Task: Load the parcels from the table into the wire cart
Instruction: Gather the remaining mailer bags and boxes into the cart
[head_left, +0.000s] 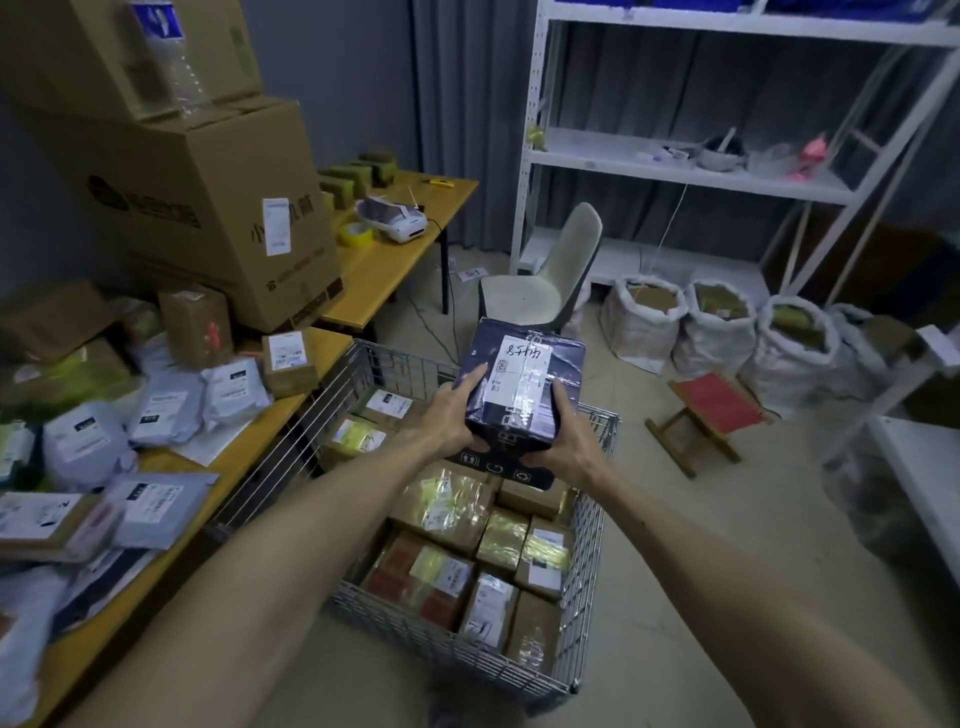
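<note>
A dark blue box (524, 364) with a white label is held above the far end of the wire cart (457, 647). My left hand (457, 415) grips its left side with the thumb under the near edge. My right hand (563, 441) grips its right near corner. The cart stands on the floor and holds several brown cardboard parcels (452, 506), some with yellow tape. On the wooden table (182, 467) to the left lie several grey mailer bags (156, 410) and small brown boxes (288, 361).
Big cardboard cartons (197, 208) are stacked at the table's back. A label printer (395, 221) and tape roll (356, 235) sit on a second table. A white chair (550, 275), filled sacks (717, 332), a red folding stool (714, 410) and white shelving (675, 166) stand beyond the cart.
</note>
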